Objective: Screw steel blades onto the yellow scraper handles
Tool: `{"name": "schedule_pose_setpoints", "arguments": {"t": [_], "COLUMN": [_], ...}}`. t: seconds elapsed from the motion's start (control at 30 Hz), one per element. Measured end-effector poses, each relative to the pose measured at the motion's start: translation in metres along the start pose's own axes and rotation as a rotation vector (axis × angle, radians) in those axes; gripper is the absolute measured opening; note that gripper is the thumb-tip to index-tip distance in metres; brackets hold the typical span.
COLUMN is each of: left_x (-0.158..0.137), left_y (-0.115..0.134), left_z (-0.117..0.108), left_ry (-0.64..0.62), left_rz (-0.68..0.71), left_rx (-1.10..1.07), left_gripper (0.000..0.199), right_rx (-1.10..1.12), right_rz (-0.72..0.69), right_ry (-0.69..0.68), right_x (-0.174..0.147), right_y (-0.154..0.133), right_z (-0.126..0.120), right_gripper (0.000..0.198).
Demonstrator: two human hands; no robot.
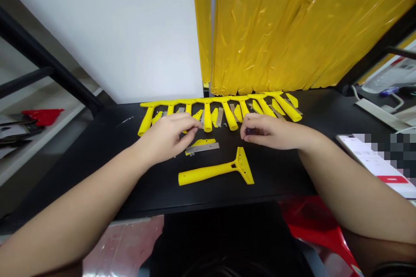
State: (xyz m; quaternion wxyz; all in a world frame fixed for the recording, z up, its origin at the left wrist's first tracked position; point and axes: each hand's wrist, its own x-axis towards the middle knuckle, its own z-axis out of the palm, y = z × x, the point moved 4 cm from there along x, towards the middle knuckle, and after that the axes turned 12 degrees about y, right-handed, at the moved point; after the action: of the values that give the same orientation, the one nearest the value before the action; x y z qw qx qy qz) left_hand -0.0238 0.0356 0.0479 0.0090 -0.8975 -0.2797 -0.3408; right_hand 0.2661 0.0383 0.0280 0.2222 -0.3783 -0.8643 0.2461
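My left hand point(170, 136) hovers over the table's left middle, thumb and fingertips pinched together. Whatever lies between them is too small to make out. My right hand point(264, 131) is curled closed by the row, with something small and dark partly showing inside the fingers. Between and below my hands lies a yellow scraper handle point(206, 173), its wide head to the right. Just behind it, a flat metal blade point(208, 148) rests against a yellow cover plate point(204, 142), with tiny metal nuts or washers point(191, 154) beside them.
Several yellow scraper handles point(208, 114) line the back of the black table point(139, 194), with blades, cover plates and small hardware between them. A phone point(373, 160) lies at the right. Yellow plastic sheeting point(266, 30) and a white panel point(139, 30) stand behind.
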Motion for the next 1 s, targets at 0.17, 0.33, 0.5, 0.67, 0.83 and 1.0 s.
{"name": "schedule_pose_setpoints", "arguments": {"t": [0.17, 0.33, 0.5, 0.67, 0.83, 1.0], "left_x": [-0.012, -0.023, -0.023, -0.025, -0.024, -0.017], "left_y": [-0.008, -0.01, -0.01, -0.011, -0.007, 0.011], "left_z": [0.024, 0.034, 0.038, 0.042, 0.041, 0.028], "left_ry": [-0.263, -0.366, -0.369, -0.311, -0.223, -0.016], "left_rz": [-0.154, -0.182, -0.181, -0.187, -0.207, -0.026], "left_rx": [0.028, 0.049, 0.096, 0.064, -0.045, -0.143], "left_gripper": [0.026, 0.031, 0.032, 0.025, 0.017, 0.012], "right_rx": [-0.152, -0.292, -0.339, -0.303, -0.277, -0.027], "right_rz": [0.09, 0.147, 0.152, 0.142, 0.062, -0.013], "right_ry": [-0.113, -0.151, -0.142, -0.102, -0.024, 0.208], "right_x": [-0.002, 0.0, 0.001, 0.0, 0.0, 0.003], "right_y": [0.016, 0.016, 0.012, 0.011, 0.002, -0.014], "right_z": [0.006, 0.018, 0.023, 0.023, 0.019, 0.015], "right_gripper": [0.017, 0.016, 0.015, 0.025, 0.024, 0.017]}}
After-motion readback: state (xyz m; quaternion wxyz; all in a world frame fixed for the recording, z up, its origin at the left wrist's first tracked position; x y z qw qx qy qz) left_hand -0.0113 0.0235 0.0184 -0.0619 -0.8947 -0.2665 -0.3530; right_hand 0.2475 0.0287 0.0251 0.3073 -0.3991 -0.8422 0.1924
